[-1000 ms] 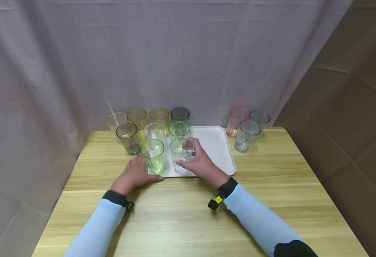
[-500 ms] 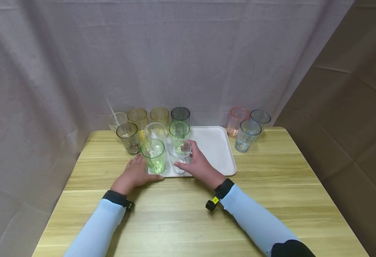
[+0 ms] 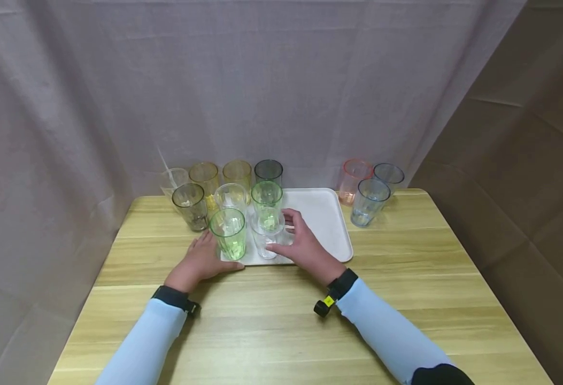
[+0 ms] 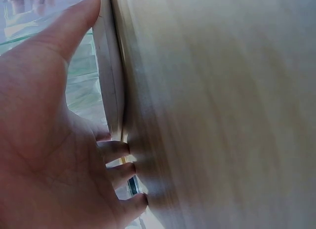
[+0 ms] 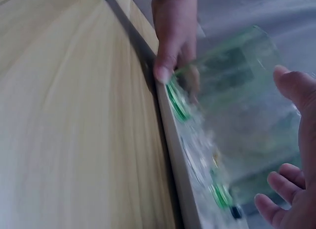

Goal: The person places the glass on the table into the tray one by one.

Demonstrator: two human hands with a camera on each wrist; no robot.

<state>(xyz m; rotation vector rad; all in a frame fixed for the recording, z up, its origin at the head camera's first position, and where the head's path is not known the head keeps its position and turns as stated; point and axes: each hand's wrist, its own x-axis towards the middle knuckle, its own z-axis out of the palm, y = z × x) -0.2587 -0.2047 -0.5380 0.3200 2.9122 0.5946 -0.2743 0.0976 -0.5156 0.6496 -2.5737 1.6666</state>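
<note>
My right hand (image 3: 305,248) is beside a clear drinking glass (image 3: 261,247) at the front of a white tray (image 3: 322,224). Its thumb and fingers are spread around the glass's right side; in the right wrist view a gap shows between the fingertips (image 5: 266,207) and the glass. My left hand (image 3: 201,260) rests at the tray's front left corner, thumb along the front edge, fingers by the left side. Close to it stands a green glass (image 3: 233,247) on the tray. Behind these stand another green glass (image 3: 267,197) and a clear one (image 3: 228,199).
Left of the tray stand a dark grey-brown glass (image 3: 193,214), a yellow glass (image 3: 204,174) and a clear glass with a straw (image 3: 169,184). Another yellow glass (image 3: 237,171) and a dark glass (image 3: 269,170) stand at the back. A pink glass (image 3: 353,184) and two bluish glasses (image 3: 367,206) are at right.
The clear glass has shifted a little left, closer to the front green glass. My right hand followed it, then drew back slightly to the right, loosening from it. My left hand has stayed put.
</note>
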